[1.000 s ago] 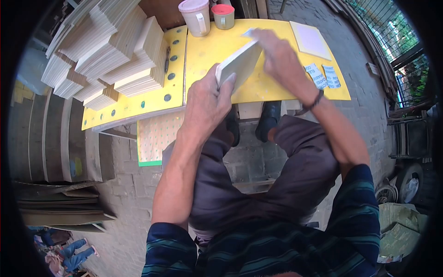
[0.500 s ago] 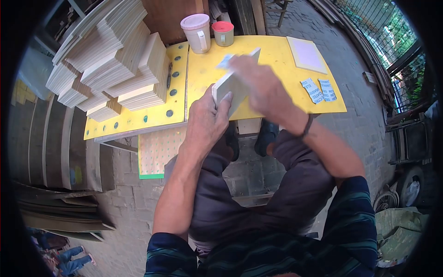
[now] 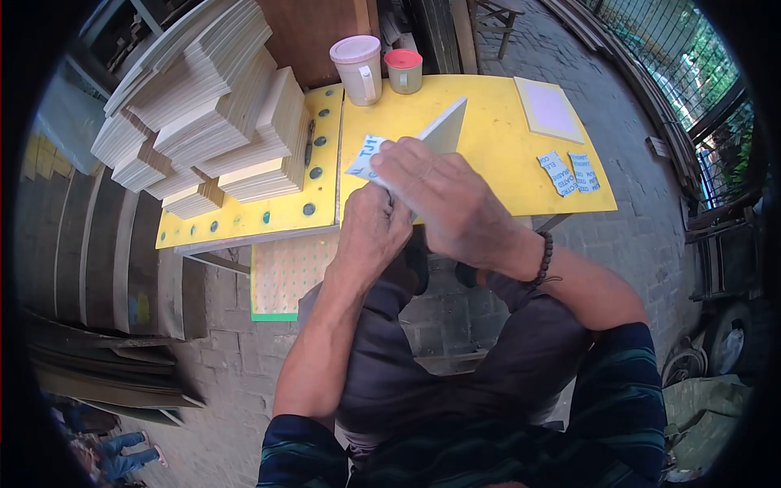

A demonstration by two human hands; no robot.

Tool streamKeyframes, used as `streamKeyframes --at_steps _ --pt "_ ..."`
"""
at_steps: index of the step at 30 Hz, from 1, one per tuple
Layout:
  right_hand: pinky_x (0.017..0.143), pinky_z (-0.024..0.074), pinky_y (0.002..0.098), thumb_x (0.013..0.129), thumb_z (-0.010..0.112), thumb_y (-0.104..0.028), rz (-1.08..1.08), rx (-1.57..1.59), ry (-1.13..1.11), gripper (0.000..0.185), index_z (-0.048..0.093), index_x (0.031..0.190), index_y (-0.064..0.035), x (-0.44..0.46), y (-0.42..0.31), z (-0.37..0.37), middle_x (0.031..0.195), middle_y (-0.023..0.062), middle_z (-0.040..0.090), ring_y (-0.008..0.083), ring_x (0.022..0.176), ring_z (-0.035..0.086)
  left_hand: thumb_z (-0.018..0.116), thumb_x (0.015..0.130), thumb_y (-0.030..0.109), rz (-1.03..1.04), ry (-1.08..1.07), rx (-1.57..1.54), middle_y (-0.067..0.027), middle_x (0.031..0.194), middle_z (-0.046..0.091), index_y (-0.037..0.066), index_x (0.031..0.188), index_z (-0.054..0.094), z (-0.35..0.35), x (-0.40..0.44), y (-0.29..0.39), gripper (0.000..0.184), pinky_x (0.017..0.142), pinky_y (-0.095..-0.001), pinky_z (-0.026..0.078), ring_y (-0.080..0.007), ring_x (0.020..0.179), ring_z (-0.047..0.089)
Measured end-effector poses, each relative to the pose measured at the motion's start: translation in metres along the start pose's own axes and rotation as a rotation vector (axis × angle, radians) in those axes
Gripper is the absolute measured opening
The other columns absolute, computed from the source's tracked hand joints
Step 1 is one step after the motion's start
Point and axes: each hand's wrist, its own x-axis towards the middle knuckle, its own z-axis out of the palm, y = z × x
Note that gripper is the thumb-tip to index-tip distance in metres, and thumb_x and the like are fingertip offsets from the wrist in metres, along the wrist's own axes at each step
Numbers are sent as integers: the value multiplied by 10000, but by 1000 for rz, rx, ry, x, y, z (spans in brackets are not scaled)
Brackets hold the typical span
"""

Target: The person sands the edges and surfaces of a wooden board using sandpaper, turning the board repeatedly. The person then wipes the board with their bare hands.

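My left hand (image 3: 374, 228) grips the near end of a thin wooden board (image 3: 447, 128), which stands on edge over the yellow table (image 3: 488, 106). Across the board's upper edge, my right hand (image 3: 443, 195) presses a piece of sandpaper (image 3: 365, 158) with blue print on its white back. The paper's left corner sticks out past the fingertips. Much of the board is hidden behind the right hand. Two more torn pieces of sandpaper (image 3: 558, 173) lie on the table's right side.
Stacked wooden boards (image 3: 195, 106) rise on the table's left. A lidded pink mug (image 3: 356, 69) and a smaller mug with a red lid (image 3: 403, 71) stand at the back. A pale rectangular panel (image 3: 551, 111) lies back right. Another person's legs (image 3: 128, 457) show at lower left.
My right hand has slid the sandpaper along the board's edge toward me and to the left, down to my left hand. My left hand keeps its hold on the board.
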Motion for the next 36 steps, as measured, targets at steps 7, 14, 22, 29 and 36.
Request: streamKeyframes --at_steps 7,14,22,29,36 --pt "1018 447 411 866 578 -7 14 -85 -49 548 525 1411 13 -2 64 21 1420 201 569 341 1331 542 619 945 123 165 257 -284 -286 812 677 -90 1124 606 8 -1 11 278 672 -424 524 -388 736 703" --pt "1011 449 427 807 621 34 -42 23 5 620 513 1417 35 -3 11 17 1423 243 556 374 1329 542 610 961 146 31 121 -188 -286 888 704 -87 1180 602 0 -2 -1 320 742 -410 547 -358 837 732" --pt "1022 446 424 819 617 3 17 -34 6 614 506 1422 50 -6 10 28 1446 253 533 359 1336 537 602 962 137 120 203 -265 -275 904 708 -92 1190 589 0 2 3 324 777 -411 545 -344 845 725" --pt "1020 445 408 864 583 -47 77 -92 -59 570 512 1424 38 -8 55 39 1489 211 516 328 1373 513 603 956 131 103 200 -336 -288 946 710 -69 1213 589 1 4 -1 326 810 -427 541 -369 905 725" --pt "1020 448 408 854 615 -60 -104 -42 0 593 505 1431 27 -2 29 29 1458 208 542 336 1347 529 615 937 118 25 100 -277 -277 1016 721 -82 1238 582 -3 2 -5 363 845 -415 542 -359 959 723"
